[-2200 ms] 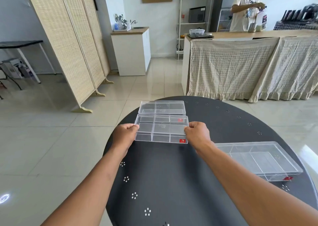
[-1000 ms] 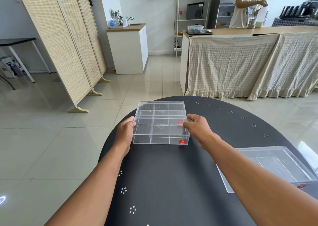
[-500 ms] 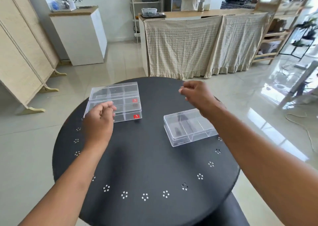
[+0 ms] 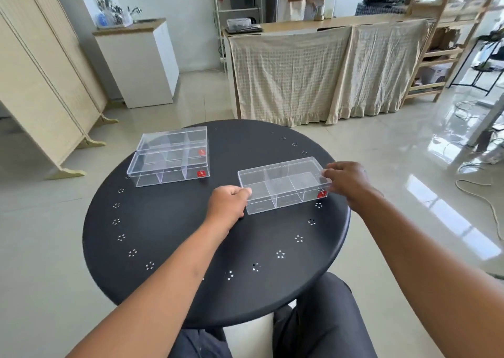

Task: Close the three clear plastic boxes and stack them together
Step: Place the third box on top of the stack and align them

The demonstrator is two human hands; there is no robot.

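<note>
Now, far left on the table [image 4: 169, 251], the stack [image 4: 170, 157] of two shut boxes sits well apart from the action, the upper one set back a touch from the lower, red stickers facing the near right corner. Moving in, the left hand [image 4: 227, 203] has its fingers curled together against the near left end of the third box [image 4: 283, 184], thumb side pressed to the clear wall. That box lies flat right of centre, lid down by the look of it, its dividers showing through. On across to the right hand [image 4: 347, 180], fingers bent onto the far right end, just above the red sticker, so the box is pinched end to end between both hands. Looks like the lift-and-carry to the stack is next, and here's the worry: smooth plastic gripped only at its ends can slip or twist if one hand squeezes harder. If the lid isn't fully snapped, it may pop on the lift. And landing it off-square on that already offset stack could shove the top box or leave the pile leaning.
</note>
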